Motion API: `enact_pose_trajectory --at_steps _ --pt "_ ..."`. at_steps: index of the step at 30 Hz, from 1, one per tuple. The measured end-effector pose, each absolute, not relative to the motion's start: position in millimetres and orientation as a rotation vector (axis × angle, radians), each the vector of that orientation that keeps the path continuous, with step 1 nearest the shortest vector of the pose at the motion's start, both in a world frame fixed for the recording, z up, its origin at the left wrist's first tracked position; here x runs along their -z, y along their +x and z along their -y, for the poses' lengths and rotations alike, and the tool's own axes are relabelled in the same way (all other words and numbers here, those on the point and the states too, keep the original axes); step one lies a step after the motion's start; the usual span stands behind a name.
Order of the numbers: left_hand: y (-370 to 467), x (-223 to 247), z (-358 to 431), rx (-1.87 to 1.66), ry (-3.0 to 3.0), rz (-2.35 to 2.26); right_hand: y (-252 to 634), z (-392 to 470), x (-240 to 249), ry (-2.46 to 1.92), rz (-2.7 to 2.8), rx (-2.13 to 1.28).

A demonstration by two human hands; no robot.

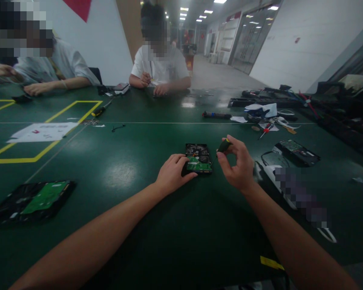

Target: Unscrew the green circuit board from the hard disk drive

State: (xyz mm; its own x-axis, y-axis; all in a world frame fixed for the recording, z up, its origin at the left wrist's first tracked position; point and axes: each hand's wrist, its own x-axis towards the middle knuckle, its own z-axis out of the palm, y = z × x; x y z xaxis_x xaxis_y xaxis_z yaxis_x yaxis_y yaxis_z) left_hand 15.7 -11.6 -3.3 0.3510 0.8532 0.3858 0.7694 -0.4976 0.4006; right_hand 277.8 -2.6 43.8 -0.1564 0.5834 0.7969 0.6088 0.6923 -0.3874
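Observation:
A hard drive (199, 158) lies on the green tabletop with its green circuit board facing up. My left hand (174, 172) grips its left side, fingers along the far left edge and thumb at the near edge. Between the thumb and fingers of my right hand (237, 163) is a screwdriver (224, 146) with a dark green and yellow handle. Its thin shaft slants down to the right edge of the drive's board; whether the tip sits in a screw is too small to tell.
More hard drives lie at the left (45, 197) and right (298, 152). Beyond are a red screwdriver (266, 129), a yellow-black screwdriver (100, 110), a dark cylindrical tool (217, 115) and a paper sheet (44, 132). Co-workers sit across the table (151, 108), their hands busy.

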Motion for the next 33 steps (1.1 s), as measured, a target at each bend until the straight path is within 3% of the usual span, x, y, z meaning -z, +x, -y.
enact_pose_trajectory --at_steps 13,20,27,33 --pt "15.0 3.4 8.9 -0.996 2.310 -1.618 279.2 0.7 -43.8 -0.926 1.807 0.043" --pt "14.3 3.5 7.2 -0.906 2.348 -1.683 276.1 1.8 -42.9 -0.903 1.770 -0.122" --pt "13.0 6.0 4.4 -0.877 2.369 -1.688 277.9 1.9 -45.4 -0.937 1.779 0.030" --pt "13.2 5.6 4.5 -0.902 2.321 -1.638 276.1 2.3 -44.9 -0.921 1.769 -0.064"
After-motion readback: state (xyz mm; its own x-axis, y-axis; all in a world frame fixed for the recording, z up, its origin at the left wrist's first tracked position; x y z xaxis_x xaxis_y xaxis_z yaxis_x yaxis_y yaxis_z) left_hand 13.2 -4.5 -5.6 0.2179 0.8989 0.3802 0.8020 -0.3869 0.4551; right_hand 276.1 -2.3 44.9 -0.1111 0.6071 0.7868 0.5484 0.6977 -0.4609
